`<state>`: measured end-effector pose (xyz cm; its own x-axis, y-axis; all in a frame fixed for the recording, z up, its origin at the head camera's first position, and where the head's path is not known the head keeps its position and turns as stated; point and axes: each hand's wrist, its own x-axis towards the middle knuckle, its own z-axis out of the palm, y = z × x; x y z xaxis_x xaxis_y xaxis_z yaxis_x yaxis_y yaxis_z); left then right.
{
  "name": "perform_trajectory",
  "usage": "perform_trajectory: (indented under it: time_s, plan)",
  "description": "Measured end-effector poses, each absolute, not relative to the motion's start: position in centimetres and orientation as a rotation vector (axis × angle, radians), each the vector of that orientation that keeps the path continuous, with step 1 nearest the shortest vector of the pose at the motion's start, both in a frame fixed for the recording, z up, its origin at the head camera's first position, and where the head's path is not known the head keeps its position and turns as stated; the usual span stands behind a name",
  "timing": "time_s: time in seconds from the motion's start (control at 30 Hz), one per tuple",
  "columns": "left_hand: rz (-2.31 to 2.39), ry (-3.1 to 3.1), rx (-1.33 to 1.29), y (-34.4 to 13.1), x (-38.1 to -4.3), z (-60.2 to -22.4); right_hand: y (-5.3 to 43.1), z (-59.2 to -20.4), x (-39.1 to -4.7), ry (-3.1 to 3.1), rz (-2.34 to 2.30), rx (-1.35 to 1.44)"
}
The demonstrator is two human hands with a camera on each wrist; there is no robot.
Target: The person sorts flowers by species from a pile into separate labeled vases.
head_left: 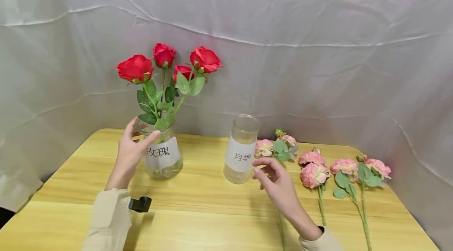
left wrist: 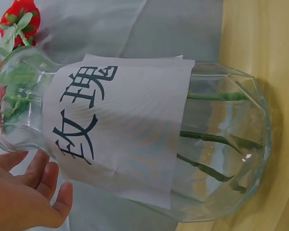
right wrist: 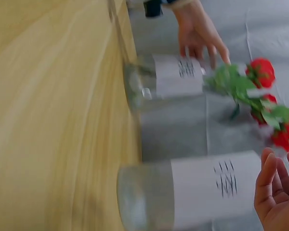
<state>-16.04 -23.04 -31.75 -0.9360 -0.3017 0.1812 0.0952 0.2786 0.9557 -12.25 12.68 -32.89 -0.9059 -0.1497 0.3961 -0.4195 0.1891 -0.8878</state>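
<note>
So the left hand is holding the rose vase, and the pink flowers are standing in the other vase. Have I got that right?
Not quite: the pink flowers lie on the table, not in the other vase, as the head view shows. The left hand does hold the rose vase.

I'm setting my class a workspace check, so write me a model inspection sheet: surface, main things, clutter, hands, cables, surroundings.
Surface: light wooden table.
Main things: round vase, upright, labelled 玫瑰, with red roses in it; tall vase, upright, labelled 月季, no flowers seen in it; pink flowers lying at the right.
Clutter: nothing seen, apart from a black piece, seemingly worn at the left wrist.
Left hand: grips the round vase near its rim.
Right hand: beside the tall vase, holding nothing; contact unclear.
Cables: nothing seen.
Surroundings: creased grey curtain behind and at the sides.
</note>
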Motion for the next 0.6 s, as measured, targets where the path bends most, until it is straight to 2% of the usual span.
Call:
perform_trajectory:
  time_s: [0.47,0.6]
  plan:
    - [-1.759,-2.255,0.27,-25.6,-14.9,-31.2,21.2,-33.5,-12.9,-2.334,1.673,0.251]
    - [-1.982,-1.866,0.438,-25.2,-14.7,-30.2,21.9,-34.3,-12.9,-2.422,1.686,0.199]
